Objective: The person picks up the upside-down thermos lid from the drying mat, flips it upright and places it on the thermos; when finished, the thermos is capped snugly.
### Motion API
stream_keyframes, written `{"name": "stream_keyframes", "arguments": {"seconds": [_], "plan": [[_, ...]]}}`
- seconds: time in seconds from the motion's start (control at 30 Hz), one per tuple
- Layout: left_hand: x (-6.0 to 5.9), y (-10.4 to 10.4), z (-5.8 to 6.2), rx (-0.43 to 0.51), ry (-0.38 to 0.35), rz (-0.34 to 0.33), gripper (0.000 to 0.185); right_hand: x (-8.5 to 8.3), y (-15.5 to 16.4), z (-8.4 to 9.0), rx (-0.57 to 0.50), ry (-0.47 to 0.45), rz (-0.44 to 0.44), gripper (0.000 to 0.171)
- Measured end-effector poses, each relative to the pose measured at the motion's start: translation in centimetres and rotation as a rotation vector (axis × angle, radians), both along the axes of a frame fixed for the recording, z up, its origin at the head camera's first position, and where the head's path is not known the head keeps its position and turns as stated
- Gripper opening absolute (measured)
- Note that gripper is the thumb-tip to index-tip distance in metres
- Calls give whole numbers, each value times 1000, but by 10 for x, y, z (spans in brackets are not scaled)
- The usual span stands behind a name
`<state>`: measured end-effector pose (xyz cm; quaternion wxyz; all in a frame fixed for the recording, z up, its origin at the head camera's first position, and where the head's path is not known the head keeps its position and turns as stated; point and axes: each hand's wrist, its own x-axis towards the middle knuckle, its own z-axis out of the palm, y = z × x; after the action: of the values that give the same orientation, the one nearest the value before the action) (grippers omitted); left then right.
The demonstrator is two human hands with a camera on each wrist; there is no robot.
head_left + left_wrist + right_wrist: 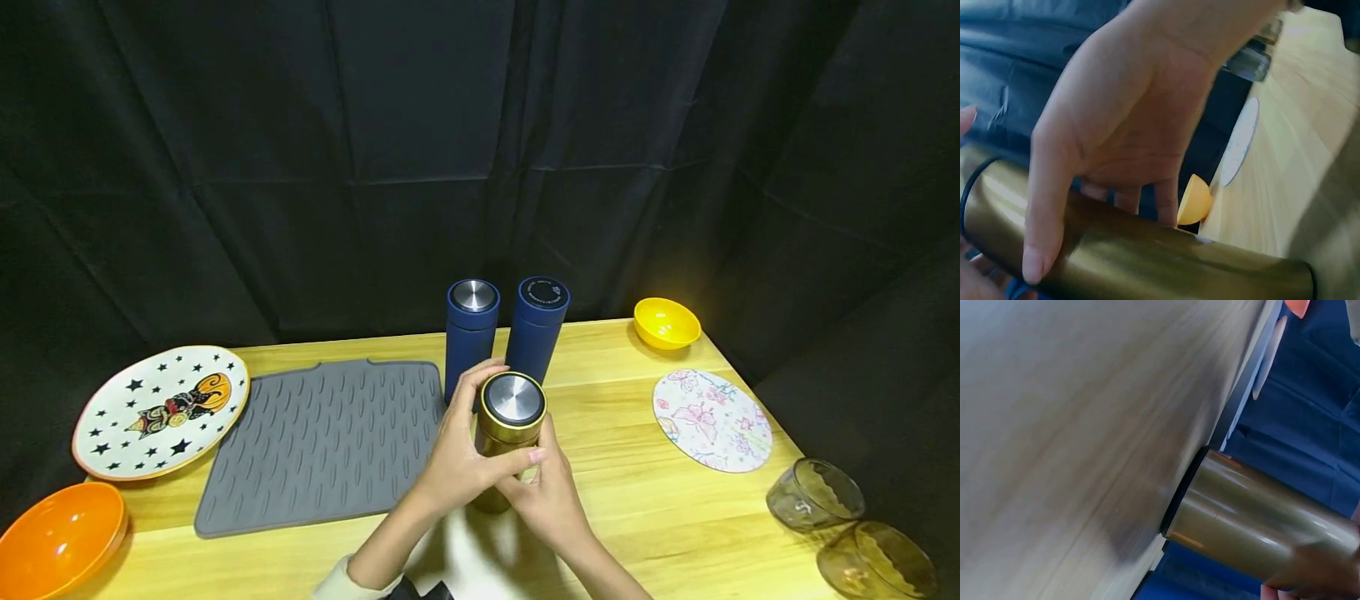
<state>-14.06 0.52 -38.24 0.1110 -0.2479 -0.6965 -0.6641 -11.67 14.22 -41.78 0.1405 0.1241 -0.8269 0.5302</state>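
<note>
A gold thermos (512, 427) with a brushed silver top stands upright at the front middle of the table, its base on the wood in the right wrist view. My left hand (459, 458) grips its left side, thumb across the front and the other fingers around the back. From the right, my right hand (546, 500) holds the same thermos (1254, 515). Just behind it stand two navy blue thermoses: the left thermos (470, 333) shows a silver top, the right thermos (536, 337) a dark printed end.
Left of the hands lies a grey ribbed mat (330, 442), with a star-patterned plate (142, 392) overlapping its edge and an orange bowl (63, 537) nearer. To the right are a yellow bowl (666, 323), a round floral mat (712, 421) and two glass cups (813, 496).
</note>
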Motion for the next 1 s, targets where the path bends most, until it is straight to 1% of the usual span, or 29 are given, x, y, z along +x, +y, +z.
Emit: {"name": "stream_keyframes", "arguments": {"seconds": [0.07, 0.1, 0.13, 0.17, 0.23, 0.27, 0.3, 0.33, 0.43, 0.47, 0.5, 0.53, 0.6, 0.63, 0.67, 0.7, 0.77, 0.8, 0.83, 0.9, 0.97, 1.0], "plan": [[0, 2, 2, -56, 21, 69, 75, 0, 0, 0, 13, 12, -4, 80], [-1, 2, 2, -56, 16, 69, 73, 0, 0, 0, 19, 16, -6, 82], [-1, 1, 3, -47, 5, 54, 71, 0, 0, 0, 27, 17, -16, 84], [-3, 0, 3, -28, -6, 21, 69, 0, 0, -1, 31, 13, -27, 85], [-5, -3, 2, 6, -40, -55, 75, 0, 0, -1, 26, 7, -25, 86], [-6, -4, 0, 14, -53, -70, 81, 0, 0, -1, 21, 3, -24, 84], [-6, -4, -1, 13, -58, -64, 86, 0, -1, -2, 19, 6, -21, 84], [-6, -4, -3, 0, -47, -27, 89, 0, -1, -1, 19, 9, -19, 84], [-5, -1, -7, -49, 1, 112, 93, 0, -1, -1, 24, 21, -14, 83], [-4, 0, -8, -41, 12, 129, 90, 0, -1, -1, 21, 22, -12, 84], [-4, -1, -8, -18, 19, 121, 85, 0, -1, -1, 18, 21, -9, 84], [-5, -2, -9, 12, 28, 96, 81, 0, -1, 0, 11, 14, -7, 83], [-5, -4, -8, 54, 33, 26, 84, 0, -1, -1, -5, 2, -4, 79], [-5, -4, -8, 56, 34, 9, 87, 0, 0, -1, -10, 1, 5, 76], [-5, -4, -8, 40, 39, 11, 90, -1, 0, -1, -12, 5, 11, 74], [-5, -3, -7, 11, 50, 27, 91, -1, 0, -1, -8, 11, 8, 73], [-5, -1, -6, -63, 75, 85, 94, -1, 1, -1, 4, 21, 6, 74], [-4, 0, -5, -83, 77, 102, 92, -2, 1, -1, 4, 26, 10, 75], [-5, 1, -5, -79, 78, 97, 87, -2, 1, -1, 6, 27, 10, 77], [-5, 1, -5, -19, 61, 38, 78, -2, 1, -1, 4, 15, 0, 79], [-5, 0, -6, 20, 46, -2, 81, -1, 1, -1, -12, 0, 13, 77], [-5, 0, -6, 27, 42, -1, 82, -1, 1, -2, -14, -6, 13, 76]]}}
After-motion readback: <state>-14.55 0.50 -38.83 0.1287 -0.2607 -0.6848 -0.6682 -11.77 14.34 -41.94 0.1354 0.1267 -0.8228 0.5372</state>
